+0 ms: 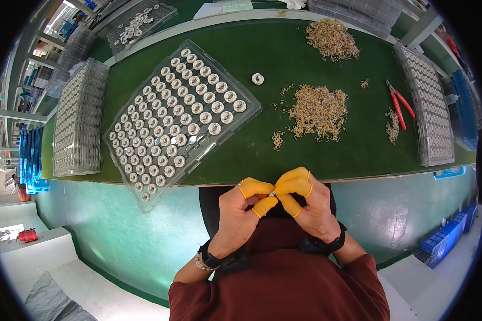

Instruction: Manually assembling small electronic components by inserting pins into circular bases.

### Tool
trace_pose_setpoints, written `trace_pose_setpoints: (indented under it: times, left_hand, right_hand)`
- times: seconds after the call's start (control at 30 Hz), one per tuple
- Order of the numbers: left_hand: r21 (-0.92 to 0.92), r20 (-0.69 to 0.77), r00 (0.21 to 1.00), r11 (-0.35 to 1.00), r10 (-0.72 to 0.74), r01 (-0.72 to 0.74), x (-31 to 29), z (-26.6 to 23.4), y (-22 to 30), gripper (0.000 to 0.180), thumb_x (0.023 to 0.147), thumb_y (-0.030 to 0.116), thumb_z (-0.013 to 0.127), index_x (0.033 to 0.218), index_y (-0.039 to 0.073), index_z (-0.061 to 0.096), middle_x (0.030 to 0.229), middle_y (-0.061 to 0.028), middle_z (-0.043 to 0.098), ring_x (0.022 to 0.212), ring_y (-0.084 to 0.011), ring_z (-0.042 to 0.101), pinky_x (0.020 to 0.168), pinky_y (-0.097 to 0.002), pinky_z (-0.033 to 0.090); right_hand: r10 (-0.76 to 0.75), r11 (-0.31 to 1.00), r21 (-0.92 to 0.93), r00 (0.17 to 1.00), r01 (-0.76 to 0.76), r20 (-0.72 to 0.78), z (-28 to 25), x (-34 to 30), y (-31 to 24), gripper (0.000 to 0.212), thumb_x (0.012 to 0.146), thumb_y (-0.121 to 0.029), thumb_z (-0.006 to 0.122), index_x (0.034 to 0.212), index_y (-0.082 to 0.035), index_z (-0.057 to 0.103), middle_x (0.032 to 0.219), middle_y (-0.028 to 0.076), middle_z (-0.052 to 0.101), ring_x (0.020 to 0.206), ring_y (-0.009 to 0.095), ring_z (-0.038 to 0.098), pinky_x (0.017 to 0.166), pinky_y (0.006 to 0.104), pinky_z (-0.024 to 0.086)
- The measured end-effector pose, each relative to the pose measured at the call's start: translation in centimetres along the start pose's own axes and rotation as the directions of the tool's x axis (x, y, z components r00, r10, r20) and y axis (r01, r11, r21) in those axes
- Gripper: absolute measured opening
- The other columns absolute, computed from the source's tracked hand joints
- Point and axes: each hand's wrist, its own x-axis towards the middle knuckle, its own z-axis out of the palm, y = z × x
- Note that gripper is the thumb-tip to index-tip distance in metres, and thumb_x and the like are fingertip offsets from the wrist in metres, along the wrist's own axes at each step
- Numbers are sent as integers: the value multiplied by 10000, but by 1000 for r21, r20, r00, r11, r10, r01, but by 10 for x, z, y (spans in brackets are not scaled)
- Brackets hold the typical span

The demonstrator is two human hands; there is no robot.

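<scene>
My left hand (239, 209) and my right hand (311, 201) meet just below the front edge of the green table, with yellow cots on thumbs and fingers. Between the left fingertips shows a bit of a small white part (272, 193), mostly covered. The right fingers are pinched together against it; whatever else they grip is hidden. Beyond the hands lies a loose pile of small components with yellow bodies and wire leads (318, 111). One white ring-shaped part (257, 78) sits alone on the table. To the left, a clear plastic tray (255, 106) holds rows of similar parts.
Stacked trays stand at the left (80, 117) and right (426, 107) of the green table (225, 160). Red-handled pliers (399, 107) rest beside a small pile of wire bits (392, 127). A second component pile (332, 39) lies farther back. Another tray (139, 24) is at the back left.
</scene>
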Motion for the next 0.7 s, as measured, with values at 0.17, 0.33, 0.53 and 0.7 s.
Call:
trace_pose_setpoints:
  times: [0.17, 0.33, 0.53, 0.7]
  left_hand:
    - [35, 46, 995, 995, 91, -93, 2, 7, 3, 249, 840, -62, 663, 1083, -50, 612, 1022, -84, 645, 846, -136, 639, 710, -234, 545]
    - [-291, -61, 994, 954, -88, 67, -4, 6, -10, 292, 847, -82, 640, 1133, -48, 590, 1072, -108, 637, 897, -174, 647, 692, -283, 573]
    - [-275, -163, 986, 961, -30, -16, 7, 1, -4, 244, 924, 17, 565, 1158, -50, 586, 1002, -157, 665, 881, -247, 675, 596, -292, 580]
    - [-303, -139, 990, 953, -13, -30, 9, -5, -6, 257, 951, 69, 542, 1180, -45, 562, 1001, -153, 646, 861, -235, 661, 613, -304, 559]
  right_hand:
    - [110, 972, 218, 990, -89, -87, 8, -4, -2, 255, 743, 91, 689, 938, -31, 578, 891, 93, 603, 747, 224, 602, 659, 290, 500]
    - [153, 981, 127, 985, -143, -73, 9, 0, -4, 248, 756, 70, 702, 954, -30, 590, 895, 89, 606, 752, 205, 604, 670, 278, 504]
    - [212, 967, -140, 977, -211, -13, -3, 21, 8, 250, 757, -5, 709, 993, -37, 633, 818, 90, 570, 698, 253, 560, 609, 342, 480]
    - [104, 769, -638, 991, -28, 83, -3, 33, 14, 173, 769, -114, 699, 906, -34, 631, 761, 95, 527, 721, 274, 568, 609, 382, 469]
